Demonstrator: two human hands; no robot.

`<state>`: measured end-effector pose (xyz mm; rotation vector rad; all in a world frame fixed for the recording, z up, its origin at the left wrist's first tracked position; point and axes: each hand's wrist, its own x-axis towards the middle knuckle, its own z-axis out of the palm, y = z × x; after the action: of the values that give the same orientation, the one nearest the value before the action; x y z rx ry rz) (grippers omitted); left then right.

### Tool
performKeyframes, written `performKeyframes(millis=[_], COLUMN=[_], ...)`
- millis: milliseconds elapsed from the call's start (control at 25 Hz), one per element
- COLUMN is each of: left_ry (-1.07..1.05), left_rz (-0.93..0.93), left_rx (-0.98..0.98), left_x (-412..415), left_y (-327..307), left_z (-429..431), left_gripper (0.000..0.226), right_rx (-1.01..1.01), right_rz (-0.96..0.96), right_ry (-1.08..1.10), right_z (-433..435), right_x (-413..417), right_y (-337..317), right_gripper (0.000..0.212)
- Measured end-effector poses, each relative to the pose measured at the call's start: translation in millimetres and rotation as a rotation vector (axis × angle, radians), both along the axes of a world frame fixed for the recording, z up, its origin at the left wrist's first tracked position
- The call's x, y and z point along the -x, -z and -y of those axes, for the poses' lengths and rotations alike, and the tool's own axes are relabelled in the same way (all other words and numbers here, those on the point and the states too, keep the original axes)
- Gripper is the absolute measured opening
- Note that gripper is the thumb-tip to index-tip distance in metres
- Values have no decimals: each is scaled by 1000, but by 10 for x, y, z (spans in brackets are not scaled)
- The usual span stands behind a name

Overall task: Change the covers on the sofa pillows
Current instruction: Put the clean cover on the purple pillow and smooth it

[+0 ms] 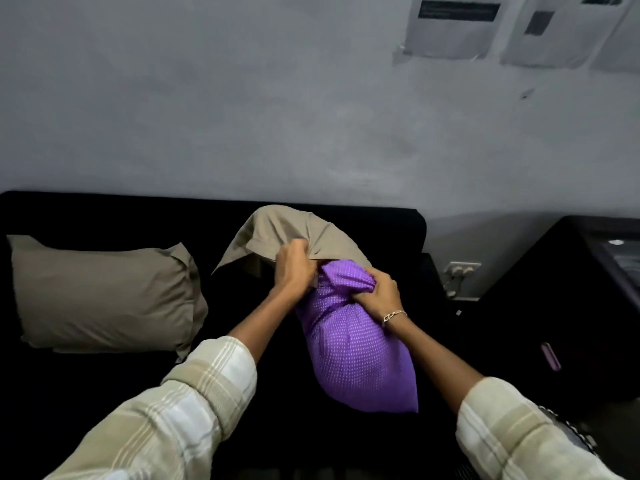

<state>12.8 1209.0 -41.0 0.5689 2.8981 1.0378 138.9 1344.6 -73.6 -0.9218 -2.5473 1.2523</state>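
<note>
A purple pillow with small white dots (356,351) lies on the black sofa (104,393) in front of me. Its far end sits inside the mouth of a taupe cover (287,226), which stands up loosely against the sofa back. My left hand (294,268) is clenched on the cover's edge. My right hand (377,289), with a chain bracelet at the wrist, squeezes the pillow's far end just below the cover. A second pillow in a taupe cover (104,296) lies on the sofa at the left.
A grey wall (242,116) rises behind the sofa, with papers (453,26) stuck at the upper right. A wall socket (460,270) sits low to the right of the sofa. A dark cabinet (554,306) stands at the right, with a small purple object (550,356) near it.
</note>
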Motion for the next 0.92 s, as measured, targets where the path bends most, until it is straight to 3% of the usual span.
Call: performKeyframes(millis=[120,240,280,400,480,560,680,760,840,920], left_ry=[-177,-375,-339,-57,152,322,572,598,496,342], left_rz=[-47,236,244,30,-38,-58,-110,-176,-195,-118], left_rx=[134,76,45,20,17,19,81,56,49,93], left_x=[194,224,188,10,-95,-206,-506,-630,-497,-175], left_y=[180,316,308,152,-51,-255,-542,-602,-607,-508], left_z=[309,490,483,289,99,-36,-128,-66,134,475], left_gripper=[21,35,33,18,17,17,24,24,24,39], right_rx=[130,74,-12,-356,-542,-603,-478,-269,-139,-93], right_rz=[-123,-134,-109,70,154,250,395,386,268,48], right_ry=[-42,-102,-141,-331,-361,-350,-445,-398,-302,-238], right_z=[-25,30,56,240,319,343,223,206,203,248], right_x=[57,122,124,117,266,415,332,291,359,593], right_y=[-99,-219,-261,-327,-419,-453,-370,-413,-585,-669], right_gripper=[33,48,53,66,55,37,22,22,10,14])
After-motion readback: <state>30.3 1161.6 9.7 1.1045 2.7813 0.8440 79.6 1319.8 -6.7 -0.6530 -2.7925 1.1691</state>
